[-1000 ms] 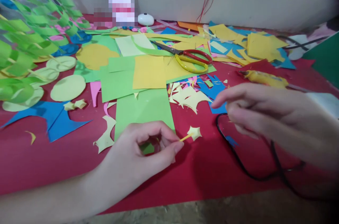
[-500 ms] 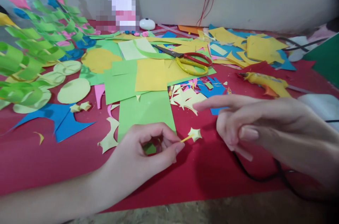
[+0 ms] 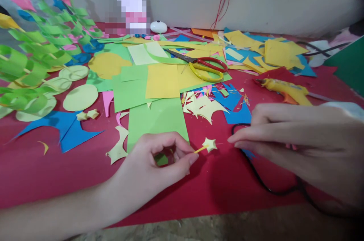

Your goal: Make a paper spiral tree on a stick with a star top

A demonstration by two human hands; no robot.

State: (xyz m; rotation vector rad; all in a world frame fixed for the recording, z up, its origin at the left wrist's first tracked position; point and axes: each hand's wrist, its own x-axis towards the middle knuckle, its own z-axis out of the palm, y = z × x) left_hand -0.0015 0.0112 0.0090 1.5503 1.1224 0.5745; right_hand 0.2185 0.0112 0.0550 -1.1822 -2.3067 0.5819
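Observation:
My left hand (image 3: 167, 157) pinches a thin yellow stick (image 3: 200, 150) between thumb and forefinger. At the stick's far end sits a small pale yellow paper star (image 3: 209, 145), held just above the red tabletop. To the right, my right hand (image 3: 273, 138) has thumb and forefinger pressed together, pointing at the star but apart from it. A faint, very thin strand (image 3: 222, 144) runs from the star to these fingertips. Under my left hand lies a green paper sheet (image 3: 156, 119). Two more small paper stars (image 3: 87, 115) rest on blue paper at the left.
Red-and-yellow-handled scissors (image 3: 207, 68) lie on stacked coloured paper. A yellow glue gun (image 3: 284, 89) is at the right, and a black cord (image 3: 256, 176) passes beneath my right hand. Paper flowers with curled green leaves (image 3: 25, 62) stand at left. Paper scraps (image 3: 200, 108) lie mid-table.
My right hand has turned and closed its extended forefinger against the thumb, its fingertips now level with the star. My left hand, stick and star have stayed nearly still.

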